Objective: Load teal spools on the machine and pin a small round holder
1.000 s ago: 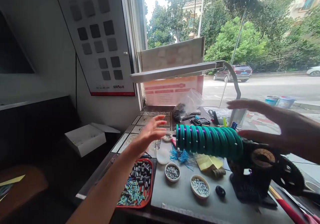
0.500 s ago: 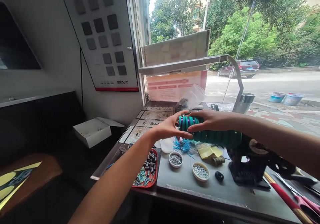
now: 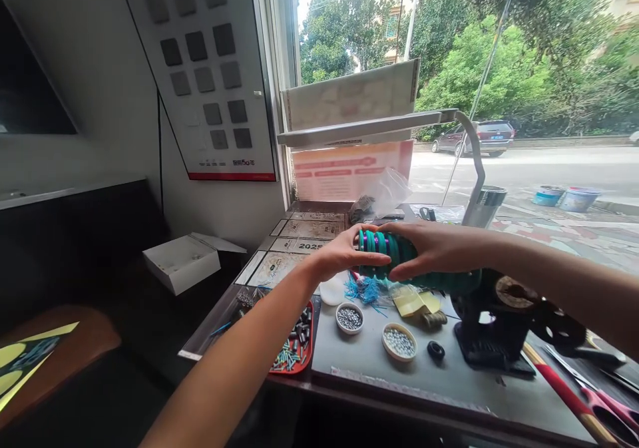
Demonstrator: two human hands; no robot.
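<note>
A thick green ribbed roll, like a row of rings with purple bits between them, reaches left from a black metal machine. Around its left end, my left hand is closed, fingers behind and thumb across the front. My right hand grips the roll just to the right, its thumb pressed on the front and its fingers over the top. The far fingers of both hands are partly hidden. Below lie blue strands, a dish of dark metal beads and a dish of pale beads.
A red tray of small dark and coloured parts lies under my left forearm. Scissors and a red stick are at the right. A small black ring sits near the machine. A grey lamp arm crosses behind.
My left thumb has shifted right and up across the front of the roll. My right thumb has moved slightly right and down. Both hands stay on the roll.
</note>
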